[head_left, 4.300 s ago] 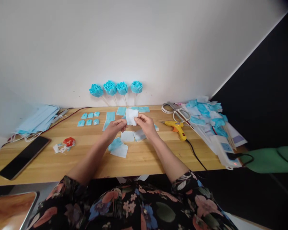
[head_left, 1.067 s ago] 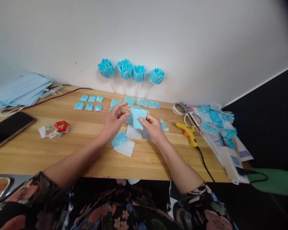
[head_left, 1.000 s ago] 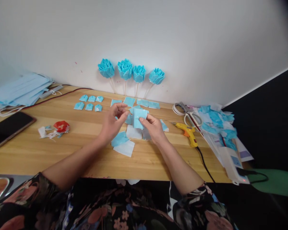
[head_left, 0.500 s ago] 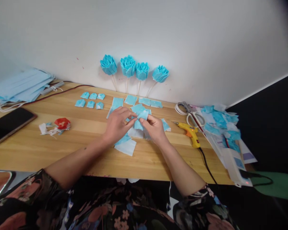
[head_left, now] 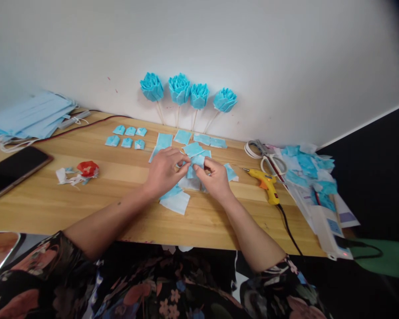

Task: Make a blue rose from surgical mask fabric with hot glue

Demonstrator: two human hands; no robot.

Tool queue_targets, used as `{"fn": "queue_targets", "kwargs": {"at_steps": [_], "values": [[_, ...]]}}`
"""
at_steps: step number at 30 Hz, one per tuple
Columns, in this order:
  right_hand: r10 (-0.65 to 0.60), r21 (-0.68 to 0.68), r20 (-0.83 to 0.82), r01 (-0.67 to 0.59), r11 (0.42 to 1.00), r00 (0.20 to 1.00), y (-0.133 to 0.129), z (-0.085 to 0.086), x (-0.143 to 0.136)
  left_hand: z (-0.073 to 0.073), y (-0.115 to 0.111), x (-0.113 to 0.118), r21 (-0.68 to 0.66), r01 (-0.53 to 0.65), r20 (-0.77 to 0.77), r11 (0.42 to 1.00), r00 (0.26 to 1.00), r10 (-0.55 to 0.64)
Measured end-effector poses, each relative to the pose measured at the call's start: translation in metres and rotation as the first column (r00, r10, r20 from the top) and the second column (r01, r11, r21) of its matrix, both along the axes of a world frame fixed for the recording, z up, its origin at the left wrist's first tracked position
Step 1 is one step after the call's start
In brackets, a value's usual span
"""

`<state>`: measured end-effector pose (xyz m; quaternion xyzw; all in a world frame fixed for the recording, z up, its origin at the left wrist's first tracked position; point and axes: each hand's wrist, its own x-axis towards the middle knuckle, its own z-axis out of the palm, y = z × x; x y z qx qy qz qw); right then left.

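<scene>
Between my two hands is a small blue fabric piece [head_left: 197,163], pinched at its edges. My left hand [head_left: 166,170] grips its left side with thumb and fingertips together. On its right side my right hand [head_left: 215,177] holds it between thumb and forefinger. Loose blue pieces [head_left: 164,141] and a whitish piece [head_left: 176,203] lie around and beneath my hands on the wooden table [head_left: 126,217]. Folded blue petals [head_left: 112,141] sit in two rows to the left. Blue flowers [head_left: 179,88] on thin sticks lean against the wall behind.
A yellow glue gun [head_left: 267,184] with a black cable, scissors [head_left: 269,159], blue scraps [head_left: 306,166] and a white power strip [head_left: 329,230] are on the right. At left are face masks [head_left: 33,115], a phone [head_left: 15,173] and a red scrap [head_left: 88,169].
The fabric piece between my fingers appears smaller and more folded over. Both hands stay in nearly the same place, while the whole view has shifted slightly.
</scene>
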<state>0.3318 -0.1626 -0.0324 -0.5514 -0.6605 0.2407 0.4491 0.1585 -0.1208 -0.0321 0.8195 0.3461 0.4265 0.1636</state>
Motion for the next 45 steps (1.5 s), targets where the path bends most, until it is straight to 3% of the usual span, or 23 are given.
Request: {"fn": "queue_targets", "kwargs": {"at_steps": [9, 17, 31, 35, 39, 45], "values": [[-0.002, 0.008, 0.021, 0.002, 1.000, 1.000, 0.0002, -0.0030, -0.0004, 0.0021, 0.0003, 0.0006, -0.088, 0.006, -0.004, 0.996, 1.000, -0.006], [-0.013, -0.004, -0.013, 0.013, 1.000, 1.000, 0.0020, -0.0029, 0.0012, 0.0001, 0.0040, -0.0005, -0.231, 0.105, 0.133, 0.967, 0.988, -0.076], [0.000, 0.023, 0.055, -0.002, 1.000, 0.999, 0.0005, -0.0027, -0.0018, 0.0051, 0.0024, -0.0008, -0.075, 0.030, -0.033, 0.997, 0.999, -0.032], [0.007, -0.009, 0.008, -0.007, 1.000, 1.000, 0.0006, -0.0034, -0.0020, 0.0067, 0.0030, -0.0012, -0.113, 0.037, -0.009, 0.993, 0.999, -0.038], [0.018, -0.079, -0.079, -0.024, 0.997, 0.997, 0.0011, -0.0038, -0.0005, 0.0049, 0.0036, -0.0016, -0.314, 0.091, 0.115, 0.945, 0.992, -0.058], [0.019, -0.156, -0.197, -0.051, 0.986, 0.980, 0.0021, -0.0056, 0.0015, 0.0026, 0.0037, 0.0000, -0.570, 0.219, 0.336, 0.792, 0.942, -0.018]]}}
